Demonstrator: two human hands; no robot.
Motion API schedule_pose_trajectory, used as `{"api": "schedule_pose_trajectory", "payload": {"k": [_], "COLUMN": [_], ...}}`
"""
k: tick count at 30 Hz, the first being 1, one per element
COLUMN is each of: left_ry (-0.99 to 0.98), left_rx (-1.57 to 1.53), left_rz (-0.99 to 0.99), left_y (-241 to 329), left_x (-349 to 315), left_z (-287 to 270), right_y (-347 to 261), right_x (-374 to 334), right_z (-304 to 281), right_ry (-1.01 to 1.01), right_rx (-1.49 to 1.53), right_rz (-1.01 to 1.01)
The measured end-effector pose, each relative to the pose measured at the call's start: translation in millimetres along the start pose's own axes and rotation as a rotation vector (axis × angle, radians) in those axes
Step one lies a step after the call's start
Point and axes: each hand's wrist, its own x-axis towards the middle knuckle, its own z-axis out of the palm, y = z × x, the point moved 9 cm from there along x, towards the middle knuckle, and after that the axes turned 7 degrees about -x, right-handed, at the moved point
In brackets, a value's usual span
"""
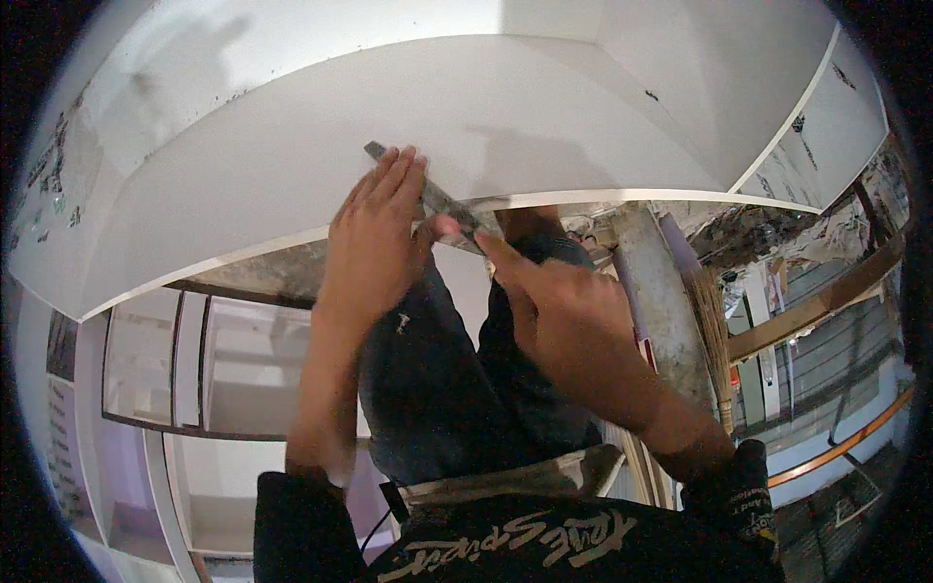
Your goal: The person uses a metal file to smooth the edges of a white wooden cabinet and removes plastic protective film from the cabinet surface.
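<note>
A flat, dark grey metal file (449, 205) lies slantwise over the front edge of a large white cabinet panel (544, 126). Its far tip points up and left over the panel. My left hand (381, 228) presses on the file near its middle, fingers stretched together on top and thumb beside it. At the lower end, my right hand (569, 306) is closed round the file, forefinger laid along it. The part inside my right hand is hidden. Below the panel's thin white edge strip (622, 195) are my legs in dark trousers.
Cabinet side panels rise at both ends, the left one with dark smudges (58, 185). White shelving units (253, 360) stand to the lower left. At right are a straw broom (714, 330), a wooden plank (826, 296) and debris by a rough wall.
</note>
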Motion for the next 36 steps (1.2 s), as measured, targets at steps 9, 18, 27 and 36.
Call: {"api": "schedule_pose_trajectory", "payload": {"k": [9, 18, 27, 36], "left_ry": [0.013, 0.059, 0.059, 0.060], "left_rx": [-0.054, 0.070, 0.040, 0.105], "left_rz": [0.121, 0.046, 0.040, 0.119], "left_y": [42.4, 26.8, 62.9, 72.5], "left_x": [-16.7, 19.2, 2.6, 6.8], "left_z": [-5.2, 9.0, 17.6, 24.8], "right_y": [3.3, 32.6, 46.0, 57.3], "right_x": [-30.4, 5.7, -26.6, -29.1], "right_z": [-18.7, -6.0, -17.6, -14.5], "right_ry": [-0.125, 0.029, -0.048, -0.253], "right_rx": [-0.078, 0.038, 0.018, 0.005], "right_rz": [0.029, -0.045, -0.004, 0.013]}}
